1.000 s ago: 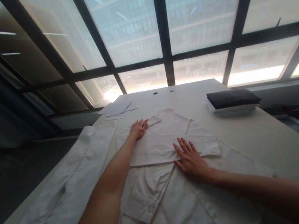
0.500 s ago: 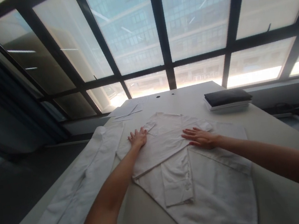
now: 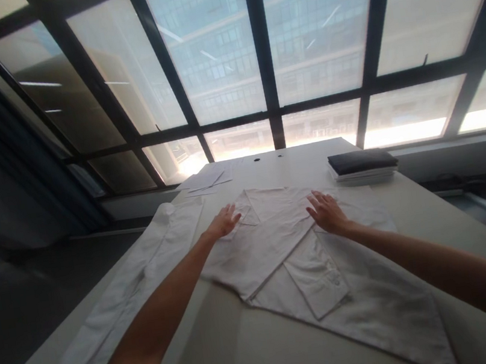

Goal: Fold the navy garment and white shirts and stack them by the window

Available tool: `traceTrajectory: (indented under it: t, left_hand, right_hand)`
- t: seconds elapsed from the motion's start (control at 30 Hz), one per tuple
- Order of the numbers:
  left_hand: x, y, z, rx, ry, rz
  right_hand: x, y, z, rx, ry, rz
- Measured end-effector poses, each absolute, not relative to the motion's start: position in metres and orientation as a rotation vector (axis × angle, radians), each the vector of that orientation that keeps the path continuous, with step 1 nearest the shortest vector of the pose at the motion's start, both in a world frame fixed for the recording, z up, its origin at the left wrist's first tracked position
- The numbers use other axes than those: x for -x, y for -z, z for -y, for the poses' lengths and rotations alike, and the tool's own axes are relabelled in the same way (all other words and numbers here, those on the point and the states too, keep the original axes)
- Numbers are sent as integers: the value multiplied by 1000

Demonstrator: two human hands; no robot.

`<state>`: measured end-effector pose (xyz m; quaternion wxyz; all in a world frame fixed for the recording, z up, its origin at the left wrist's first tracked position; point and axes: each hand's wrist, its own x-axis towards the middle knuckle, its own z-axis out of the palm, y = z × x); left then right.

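Note:
A white shirt lies partly folded on the table, one side turned over its middle. Its cuffed sleeve end sticks out below the folded flap, and the lower part fans toward the near right. My left hand is at the shirt's upper left edge, fingers stretched forward and holding nothing. On the upper right part rests or hovers my right hand, its fingers spread; whether the palm presses on the cloth I cannot tell.
Another long white garment lies along the table's left side. Sheets of paper are at the far left. A stack of folded cloth, dark on top, sits at the far right. The white table reaches toward large windows.
The shirt has turned, its lower end swinging to the right and the cuff tilting with it. My left hand has flattened out; my right hand has shifted slightly up and right.

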<state>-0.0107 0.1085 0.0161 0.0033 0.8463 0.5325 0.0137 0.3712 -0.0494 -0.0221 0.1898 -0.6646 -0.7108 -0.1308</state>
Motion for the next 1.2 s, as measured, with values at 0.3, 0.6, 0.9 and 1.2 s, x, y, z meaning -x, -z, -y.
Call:
traceTrajectory:
  t: [0.3, 0.6, 0.9, 1.2]
  left_hand:
    - [13, 10, -89, -2895, 94, -1260]
    - [-5, 19, -32, -2695, 76, -1608]
    - [-8, 7, 4, -2612, 122, -1714]
    - [-75, 21, 26, -2880, -146, -1204]
  right_hand:
    - [-336, 51, 90, 2134, 68, 1834]
    - [-388, 51, 92, 1959, 94, 2071]
    - [-391, 33, 79, 1893, 40, 2011]
    - [-281, 19, 37, 1706, -163, 2240]
